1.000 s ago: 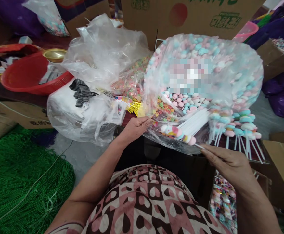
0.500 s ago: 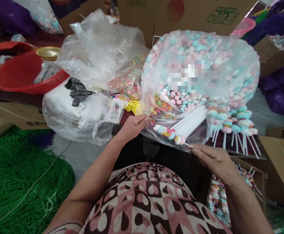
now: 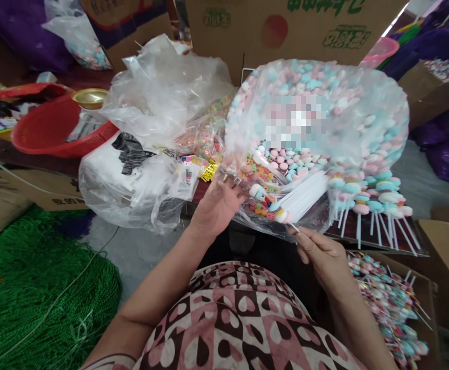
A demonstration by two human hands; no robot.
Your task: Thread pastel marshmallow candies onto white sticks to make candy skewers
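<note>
My right hand (image 3: 320,252) pinches the bare end of a white stick, part of a marshmallow skewer (image 3: 284,215). Blue, white, yellow and pink pieces are threaded along it, and it slants up to the left. By the skewer's far end, my left hand (image 3: 219,200) is open, palm up, with fingers apart and slightly blurred. Small orange and green ring-shaped candies (image 3: 258,208) lie close to those fingers on clear plastic. Just behind the skewer sits a bundle of white sticks (image 3: 307,195). Loose pink, white and blue marshmallows (image 3: 286,159) spill from a large clear bag (image 3: 378,113).
Finished-looking skewers (image 3: 384,192) rest at the table's right edge, sticks hanging over. Below, a box holds wrapped skewers (image 3: 390,303). Left are a clear bag with white contents (image 3: 105,174), gold twist ties (image 3: 208,172) and a red basin (image 3: 35,139). Green netting (image 3: 55,288) covers the floor.
My left hand has loosened from a pinch near the skewer's tip and turned palm up. The right hand keeps hold of the stick. The whole view has shifted slightly.
</note>
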